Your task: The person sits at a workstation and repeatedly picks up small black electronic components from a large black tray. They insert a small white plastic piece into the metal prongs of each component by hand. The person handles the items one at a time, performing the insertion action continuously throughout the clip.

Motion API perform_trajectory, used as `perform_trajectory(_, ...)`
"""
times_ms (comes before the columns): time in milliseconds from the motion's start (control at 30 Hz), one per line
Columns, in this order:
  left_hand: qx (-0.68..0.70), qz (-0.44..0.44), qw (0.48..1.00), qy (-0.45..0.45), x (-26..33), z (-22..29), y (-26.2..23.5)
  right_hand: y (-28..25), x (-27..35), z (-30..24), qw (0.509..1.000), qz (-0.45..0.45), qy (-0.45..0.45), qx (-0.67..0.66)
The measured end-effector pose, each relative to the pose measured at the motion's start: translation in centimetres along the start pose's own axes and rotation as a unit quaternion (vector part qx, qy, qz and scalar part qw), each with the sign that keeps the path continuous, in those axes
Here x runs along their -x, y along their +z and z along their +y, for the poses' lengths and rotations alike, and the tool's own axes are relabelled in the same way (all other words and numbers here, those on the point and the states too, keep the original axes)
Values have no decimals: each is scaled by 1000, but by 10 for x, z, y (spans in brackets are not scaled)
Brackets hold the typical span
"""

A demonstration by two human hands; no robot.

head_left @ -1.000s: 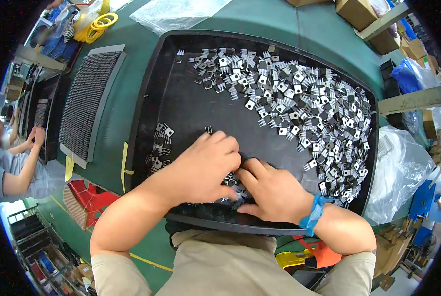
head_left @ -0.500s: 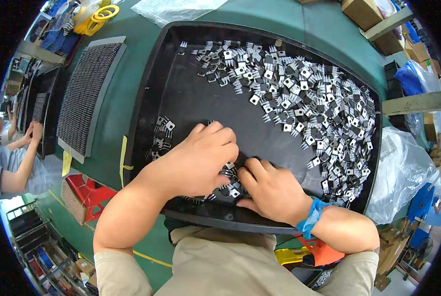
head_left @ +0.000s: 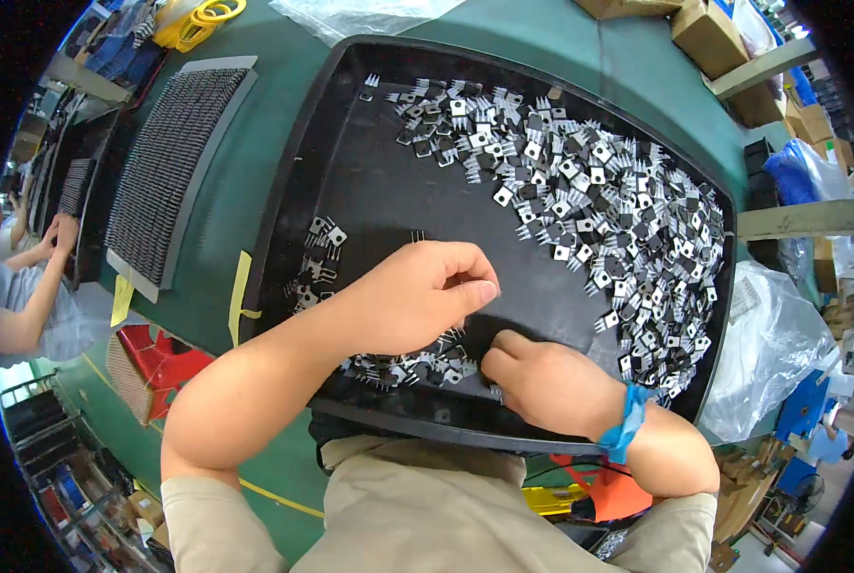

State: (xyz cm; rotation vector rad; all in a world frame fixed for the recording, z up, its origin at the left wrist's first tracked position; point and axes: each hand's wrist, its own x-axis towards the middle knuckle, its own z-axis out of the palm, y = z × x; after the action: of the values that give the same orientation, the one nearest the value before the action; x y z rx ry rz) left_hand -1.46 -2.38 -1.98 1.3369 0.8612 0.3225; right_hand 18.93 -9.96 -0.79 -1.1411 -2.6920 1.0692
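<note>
Both hands work over the near edge of a large black tray (head_left: 293,205) that sits on a green tabletop (head_left: 245,191). Curled with its fingertips pinched together, the left hand (head_left: 417,291) hovers just above the tray floor; whether a part sits between those fingertips cannot be told. Just beside it, the right hand (head_left: 541,382) rests low on the tray with its fingers bent onto a small row of parts (head_left: 403,368) gathered along the near wall, and a blue band (head_left: 625,432) circles its wrist. A big loose heap of small black and silver components (head_left: 599,215) fills the far and right side of the tray, well apart from the hands, and a few more parts (head_left: 317,258) lie near the tray's left wall. Left of the tray lies a grey ribbed mat (head_left: 174,162). A clear plastic bag (head_left: 766,353) sits beyond the tray's right edge.
</note>
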Motion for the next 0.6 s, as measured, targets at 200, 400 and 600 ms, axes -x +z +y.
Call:
perform_trajectory(200,278,-146,935,-165,-6,-5,13,-23,-12,-19,966,208,-34,-147)
perform_trajectory(400,312,-171,916,-184,-10,-16,14,-26,-1,-25,970,186,-25,-157)
perform_trajectory(600,444,-128,864,-200,-12,-30,21,-29,-9,-30,966,208,-107,-115)
